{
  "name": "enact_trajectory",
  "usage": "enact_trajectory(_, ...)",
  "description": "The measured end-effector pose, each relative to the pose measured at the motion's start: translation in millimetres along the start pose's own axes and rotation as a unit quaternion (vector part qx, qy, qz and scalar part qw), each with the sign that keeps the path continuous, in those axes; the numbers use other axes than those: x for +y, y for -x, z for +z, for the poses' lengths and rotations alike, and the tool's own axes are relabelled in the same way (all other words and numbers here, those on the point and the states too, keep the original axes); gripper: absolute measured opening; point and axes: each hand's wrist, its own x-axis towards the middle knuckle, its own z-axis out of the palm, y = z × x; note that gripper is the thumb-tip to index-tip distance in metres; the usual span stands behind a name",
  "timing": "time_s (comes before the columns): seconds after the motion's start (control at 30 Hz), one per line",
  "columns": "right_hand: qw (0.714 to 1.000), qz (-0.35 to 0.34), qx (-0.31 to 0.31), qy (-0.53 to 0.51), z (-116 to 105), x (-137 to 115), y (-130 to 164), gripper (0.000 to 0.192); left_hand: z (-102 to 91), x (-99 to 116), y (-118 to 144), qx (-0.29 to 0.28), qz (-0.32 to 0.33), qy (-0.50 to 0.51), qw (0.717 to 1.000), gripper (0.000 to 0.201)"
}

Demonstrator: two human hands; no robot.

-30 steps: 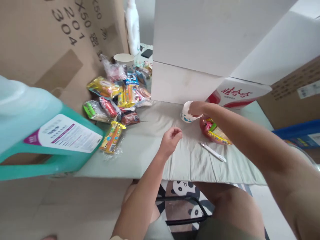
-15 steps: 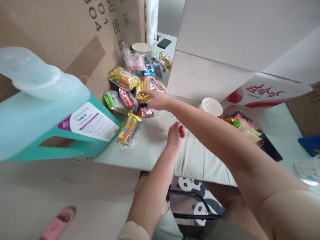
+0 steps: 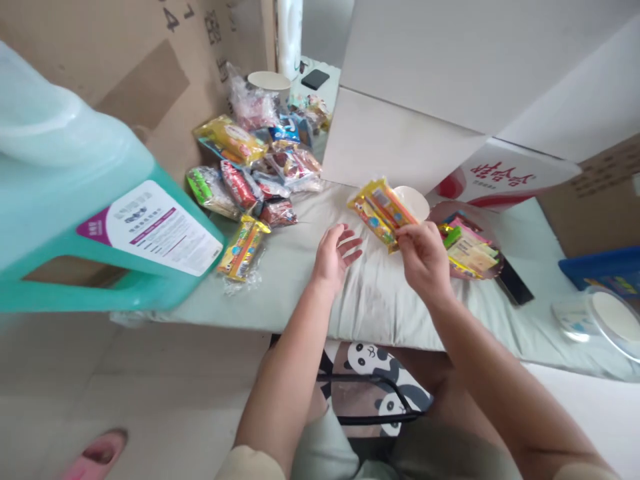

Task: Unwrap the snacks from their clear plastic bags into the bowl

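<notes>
My right hand (image 3: 424, 257) grips a yellow snack packet (image 3: 380, 210) and holds it up over the cloth-covered table (image 3: 370, 300), just in front of a white paper cup (image 3: 413, 201). Apart from the packet, my left hand (image 3: 334, 253) hovers over the cloth with its fingers spread and nothing in it. A red bowl (image 3: 467, 248) with several snack packets in it sits to the right of the cup. A pile of colourful snack packets (image 3: 250, 180) lies at the table's far left.
A large teal detergent jug (image 3: 90, 220) stands at the left edge. Cardboard boxes (image 3: 135, 60) and a white box (image 3: 415, 100) wall the back. A clear lidded tub (image 3: 597, 320) and a blue crate (image 3: 605, 270) sit at right. A panda-print stool (image 3: 375, 387) is below.
My right hand left the cup, reached to the snack pile, took a yellow packet and brought it back to the middle. My left hand opened its fingers.
</notes>
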Motion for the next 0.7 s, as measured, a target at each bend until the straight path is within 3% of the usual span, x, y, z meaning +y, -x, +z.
enact_trajectory(0.1,0.994,-0.036,0.043,0.093,-8.4,16.2,42.9,0.024,10.5,-18.0,10.0,-0.114,-0.040,-0.026,0.992,0.057)
enact_trajectory(0.17,0.988,-0.087,0.002,0.126,-7.9,20.5,61.1,0.036,18.3,-31.6,13.6,-0.160,-0.055,-0.044,0.985,0.062)
enact_trajectory(0.27,0.980,-0.153,-0.094,0.088,-16.5,23.5,74.6,0.047,25.4,-45.2,11.3,-0.160,-0.041,-0.088,0.982,0.056)
enact_trajectory(0.33,0.985,-0.134,-0.102,0.029,-30.3,28.7,74.9,0.049,26.3,-48.3,6.4,-0.153,-0.039,-0.129,0.979,0.050)
enact_trajectory(0.4,0.995,-0.070,-0.061,-0.023,-44.4,38.6,67.7,0.052,25.3,-49.3,1.6,-0.157,-0.059,-0.178,0.970,0.046)
enact_trajectory(0.5,0.996,0.019,-0.036,-0.084,-53.5,57.0,48.2,0.068,23.7,-52.4,-2.1,-0.172,-0.094,-0.242,0.950,0.055)
enact_trajectory(0.53,0.993,0.032,-0.049,-0.101,-52.6,62.3,42.0,0.067,23.5,-54.2,-2.2,-0.178,-0.092,-0.254,0.946,0.062)
enact_trajectory(0.6,0.989,0.026,-0.082,-0.123,-46.7,69.2,33.4,0.047,23.4,-58.1,-1.4,-0.188,-0.067,-0.275,0.940,0.085)
enact_trajectory(0.67,0.988,-0.001,-0.088,-0.125,-39.2,71.1,31.3,0.026,22.9,-61.2,0.2,-0.199,-0.032,-0.293,0.935,0.109)
enact_trajectory(0.7,0.989,-0.013,-0.082,-0.123,-36.2,70.7,32.6,0.024,22.3,-62.0,0.9,-0.204,-0.019,-0.301,0.932,0.114)
